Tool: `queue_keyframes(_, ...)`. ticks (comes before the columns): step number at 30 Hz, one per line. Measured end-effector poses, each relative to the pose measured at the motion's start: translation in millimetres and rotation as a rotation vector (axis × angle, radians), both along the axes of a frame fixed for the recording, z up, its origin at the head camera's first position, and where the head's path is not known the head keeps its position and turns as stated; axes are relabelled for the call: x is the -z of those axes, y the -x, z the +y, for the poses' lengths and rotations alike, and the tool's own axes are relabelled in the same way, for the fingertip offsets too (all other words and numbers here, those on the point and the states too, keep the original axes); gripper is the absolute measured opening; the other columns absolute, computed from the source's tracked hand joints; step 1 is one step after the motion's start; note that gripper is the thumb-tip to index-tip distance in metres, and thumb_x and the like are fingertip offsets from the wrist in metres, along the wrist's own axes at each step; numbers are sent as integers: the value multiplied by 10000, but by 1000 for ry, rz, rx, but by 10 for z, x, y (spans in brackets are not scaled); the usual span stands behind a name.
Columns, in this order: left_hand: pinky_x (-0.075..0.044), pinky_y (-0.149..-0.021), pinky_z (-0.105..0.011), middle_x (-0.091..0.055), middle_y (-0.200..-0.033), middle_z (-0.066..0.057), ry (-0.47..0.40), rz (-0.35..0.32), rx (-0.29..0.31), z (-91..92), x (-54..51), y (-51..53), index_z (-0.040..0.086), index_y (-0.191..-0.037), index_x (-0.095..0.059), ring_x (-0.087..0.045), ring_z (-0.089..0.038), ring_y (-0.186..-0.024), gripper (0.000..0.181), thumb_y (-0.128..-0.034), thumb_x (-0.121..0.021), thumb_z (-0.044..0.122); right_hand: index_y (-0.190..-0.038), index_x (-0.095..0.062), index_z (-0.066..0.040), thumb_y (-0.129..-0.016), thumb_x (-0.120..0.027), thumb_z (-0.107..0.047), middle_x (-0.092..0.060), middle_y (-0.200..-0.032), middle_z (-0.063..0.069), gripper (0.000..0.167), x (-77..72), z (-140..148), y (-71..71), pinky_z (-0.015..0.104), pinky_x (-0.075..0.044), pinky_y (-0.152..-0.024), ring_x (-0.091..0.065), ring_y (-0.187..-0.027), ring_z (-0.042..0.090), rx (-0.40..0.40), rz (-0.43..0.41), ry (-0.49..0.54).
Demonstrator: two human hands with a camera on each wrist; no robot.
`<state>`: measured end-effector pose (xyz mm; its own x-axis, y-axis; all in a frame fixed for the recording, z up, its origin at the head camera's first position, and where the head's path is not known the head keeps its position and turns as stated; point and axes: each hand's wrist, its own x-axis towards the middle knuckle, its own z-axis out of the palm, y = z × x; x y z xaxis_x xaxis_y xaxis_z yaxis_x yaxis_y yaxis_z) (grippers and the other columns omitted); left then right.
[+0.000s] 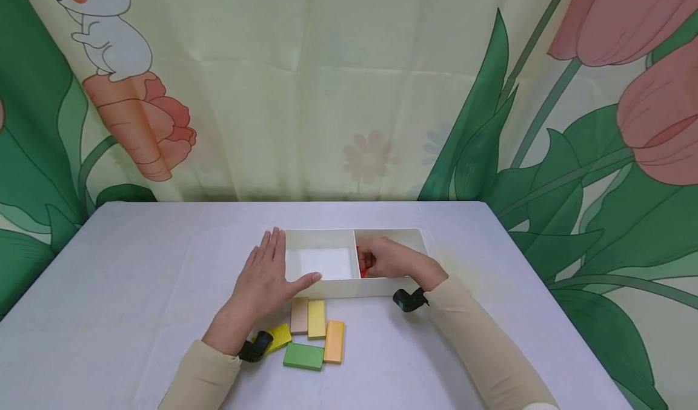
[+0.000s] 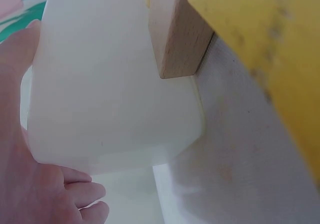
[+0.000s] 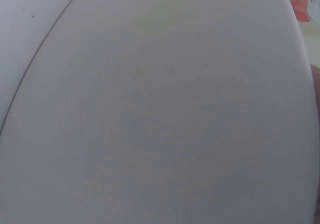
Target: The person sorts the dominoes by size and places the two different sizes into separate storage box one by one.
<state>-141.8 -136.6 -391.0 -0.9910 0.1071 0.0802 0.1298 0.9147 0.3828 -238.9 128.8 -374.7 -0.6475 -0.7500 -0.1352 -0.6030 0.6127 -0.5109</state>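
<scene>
A white box [image 1: 338, 287] with a divider stands on the table. My left hand [image 1: 263, 280] lies with straight fingers against its left end, thumb reaching over the front rim. In the left wrist view that hand [image 2: 45, 194] touches the box's outer wall [image 2: 105, 93]. Inside the right compartment, my right hand [image 1: 394, 258] has its fingers curled at a red block [image 1: 363, 272], which they partly cover. The right wrist view shows mostly the box's wall [image 3: 165, 108], with only a sliver of hand at the edge.
Several flat blocks lie before the box: a plain wooden block [image 1: 299, 316], a yellow block [image 1: 316, 320], an orange block [image 1: 334, 342], a green block [image 1: 303, 357] and another yellow block [image 1: 280, 337] beside the left wrist camera [image 1: 255, 347]. A printed curtain [image 1: 327, 95] hangs behind the table.
</scene>
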Motion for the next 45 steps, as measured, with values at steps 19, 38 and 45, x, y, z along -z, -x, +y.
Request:
queue_keyframes(19,-158,-1234,-568,-91,-1648,-234,10,1,-2,7,-1,-4,-56,-1559,-99,-90,-399,-1535,1184,-836,-524,779,-796,-638,-62,-786,-786,-18,-602,-695,-13,155,23,5,-17,195,-455,-616,-520,-650,60,114,7,5)
queue_keyframes(38,-173,-1229,-571,-101,-1647,-239,20,8,0,8,-11,-6,-54,-1561,-100,-101,-408,-1532,1180,-838,-525,775,-1013,-701,-66,-936,-677,-142,-642,-1004,59,111,-89,481,-417,420,-560,-847,-594,-976,232,465,409,275)
queue_keyframes(45,-164,-1231,-571,-99,-1646,-241,19,7,0,0,-2,-4,-59,-1559,-101,-94,-409,-1532,1180,-838,-529,772,-1223,-653,3,-934,-679,-237,-602,-1274,171,377,-11,592,-541,540,-458,-1058,-494,-1256,358,551,533,183)
